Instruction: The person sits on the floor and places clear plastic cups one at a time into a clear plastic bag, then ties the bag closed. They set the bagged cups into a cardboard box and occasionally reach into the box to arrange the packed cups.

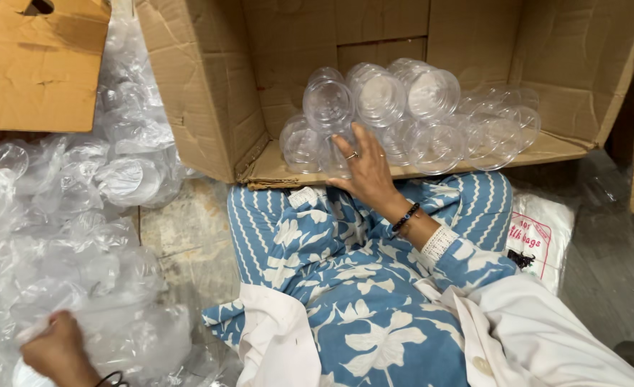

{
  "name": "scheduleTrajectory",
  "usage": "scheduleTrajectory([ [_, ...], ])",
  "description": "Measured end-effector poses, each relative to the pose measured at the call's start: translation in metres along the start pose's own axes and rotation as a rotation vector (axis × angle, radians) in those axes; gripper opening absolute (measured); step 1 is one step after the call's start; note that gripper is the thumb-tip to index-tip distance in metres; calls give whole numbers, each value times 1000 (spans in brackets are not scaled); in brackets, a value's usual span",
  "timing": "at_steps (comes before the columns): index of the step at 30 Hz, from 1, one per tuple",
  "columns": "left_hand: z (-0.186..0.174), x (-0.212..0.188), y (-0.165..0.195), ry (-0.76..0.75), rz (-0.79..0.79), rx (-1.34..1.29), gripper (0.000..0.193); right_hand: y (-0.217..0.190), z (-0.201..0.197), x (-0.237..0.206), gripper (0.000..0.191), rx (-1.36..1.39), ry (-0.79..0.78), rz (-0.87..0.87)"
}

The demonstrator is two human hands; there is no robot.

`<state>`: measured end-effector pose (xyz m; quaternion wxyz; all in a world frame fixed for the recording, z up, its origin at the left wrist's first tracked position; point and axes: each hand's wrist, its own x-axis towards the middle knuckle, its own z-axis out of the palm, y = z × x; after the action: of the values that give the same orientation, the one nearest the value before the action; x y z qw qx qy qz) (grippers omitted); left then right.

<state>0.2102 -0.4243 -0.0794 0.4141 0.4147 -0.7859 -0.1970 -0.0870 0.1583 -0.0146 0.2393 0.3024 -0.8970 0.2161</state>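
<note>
Clear plastic containers [403, 118], round and see-through, lie heaped on their sides in a large cardboard box [209, 86] tipped over so its open mouth faces the person, which keeps the pile within easy reach. Right hand [366, 172], fingers spread and only lightly curled, rests on the nearest containers at the box's lower flap, closed on nothing. Left hand [58, 352] sits low at the frame's edge, fingers gathered on crumpled clear plastic wrap [80, 236] heaped to that side. Blue floral fabric [346, 272] covers the person's lap. Worn, stained floor [181, 229] carries everything; a white printed bag [543, 236] lies beside the knee, and a second cardboard piece [41, 64] sits behind the wrap.
</note>
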Motion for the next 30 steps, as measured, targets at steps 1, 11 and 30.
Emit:
scheduleTrajectory([
  [1, 0, -1, 5, 9, 196, 171, 15, -5, 0, 2, 105, -29, -5, 4],
  [11, 81, -171, 338, -1246, -254, -1373, 50, -70, -12, -12, 94, 1307, -387, 88],
  [30, 83, -201, 412, -1020, 185, -1003, 30, -48, -52, -24, 19, 1605, 111, 610],
])
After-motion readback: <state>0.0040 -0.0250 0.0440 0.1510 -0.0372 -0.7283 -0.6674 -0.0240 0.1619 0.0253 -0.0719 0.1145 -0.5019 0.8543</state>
